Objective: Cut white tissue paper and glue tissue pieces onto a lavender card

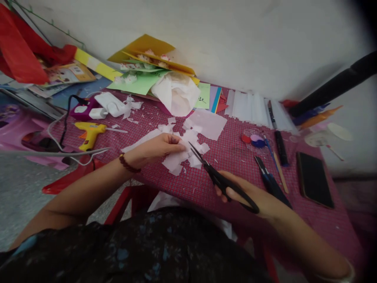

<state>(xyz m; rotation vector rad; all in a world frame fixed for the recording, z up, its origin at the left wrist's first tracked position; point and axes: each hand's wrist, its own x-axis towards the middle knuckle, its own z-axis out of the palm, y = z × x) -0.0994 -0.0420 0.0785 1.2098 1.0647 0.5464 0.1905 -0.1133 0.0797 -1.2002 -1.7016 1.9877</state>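
Note:
My left hand (165, 146) is closed in a pinch over the white paper pieces (176, 162), thumb and forefinger pressed together. A small bit of white paper seems to be at its fingertips, though it blends with the scraps below. In my right hand (232, 188) is a pair of black-handled scissors (216, 177), fingers through the loops. The slightly parted blades point up and left, their tips close to my left fingertips and over the scraps. Behind the scraps lies a larger white paper sheet (210, 124).
A yellow glue gun (92, 133) and a purple power socket (81, 110) with cables sit left. Coloured cards (147, 78) and a crumpled white bag (178, 92) stand by the wall. Right are a utility knife (272, 184), a brush (271, 151), a phone (314, 179) and a black pole (335, 82).

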